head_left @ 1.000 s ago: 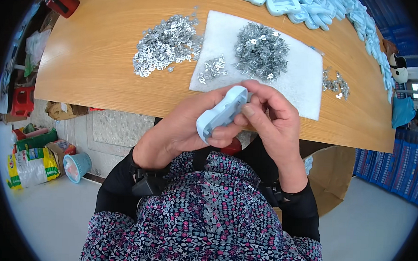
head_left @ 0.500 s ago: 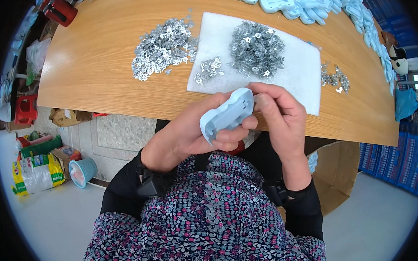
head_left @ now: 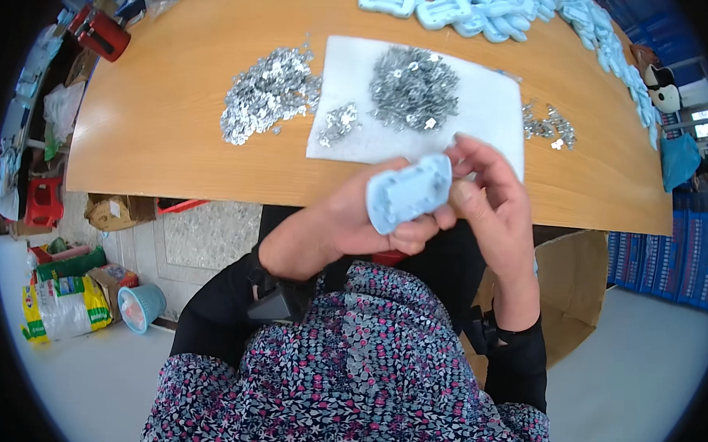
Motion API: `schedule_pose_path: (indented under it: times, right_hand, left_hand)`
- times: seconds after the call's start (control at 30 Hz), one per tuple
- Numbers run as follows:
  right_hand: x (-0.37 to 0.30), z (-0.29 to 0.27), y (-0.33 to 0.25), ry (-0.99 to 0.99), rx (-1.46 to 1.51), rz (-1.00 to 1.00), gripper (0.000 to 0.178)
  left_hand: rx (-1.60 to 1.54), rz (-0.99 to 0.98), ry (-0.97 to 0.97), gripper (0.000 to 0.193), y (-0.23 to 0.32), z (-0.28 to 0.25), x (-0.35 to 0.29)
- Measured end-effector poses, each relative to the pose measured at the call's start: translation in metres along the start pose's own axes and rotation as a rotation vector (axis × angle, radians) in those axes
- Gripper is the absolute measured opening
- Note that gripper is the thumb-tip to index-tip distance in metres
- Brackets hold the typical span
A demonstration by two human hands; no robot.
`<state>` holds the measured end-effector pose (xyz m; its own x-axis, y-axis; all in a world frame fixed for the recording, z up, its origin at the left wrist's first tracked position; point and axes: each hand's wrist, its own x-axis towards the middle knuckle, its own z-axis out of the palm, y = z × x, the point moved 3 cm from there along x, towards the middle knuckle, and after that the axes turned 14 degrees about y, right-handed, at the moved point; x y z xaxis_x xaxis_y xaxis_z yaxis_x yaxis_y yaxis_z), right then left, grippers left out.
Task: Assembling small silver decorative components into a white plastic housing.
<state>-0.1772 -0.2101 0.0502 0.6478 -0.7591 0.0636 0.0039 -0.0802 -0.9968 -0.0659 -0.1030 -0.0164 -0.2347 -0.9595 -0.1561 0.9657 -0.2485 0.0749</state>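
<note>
Left hand cupped around blue housing, gripping it from below at frame centre. Right hand beside it, thumb pressed on housing's right edge, fingers curled above; whether anything is pinched between them, cannot tell. Behind, filling upper frame: wooden table. On it, white sheet at upper centre, bearing big pile of metal bits and a small pile. Left of sheet, loose metal heap. Along top edge, row of blue housings. Upper left, red can.
</note>
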Motion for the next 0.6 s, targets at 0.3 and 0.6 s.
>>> schedule_pose_path:
  times: [0.3, 0.6]
  right_hand:
    - [-0.034, -0.15, 0.016, 0.315, 0.073, 0.131, 0.023]
    - [-0.151, -0.421, 0.115, 0.875, -0.537, 0.24, 0.039]
  left_hand:
    - [1.106, 0.071, 0.355, 0.056, 0.007, 0.067, 0.02]
    - [2.279, 1.016, 0.778, 0.042, 0.195, 0.083, 0.066]
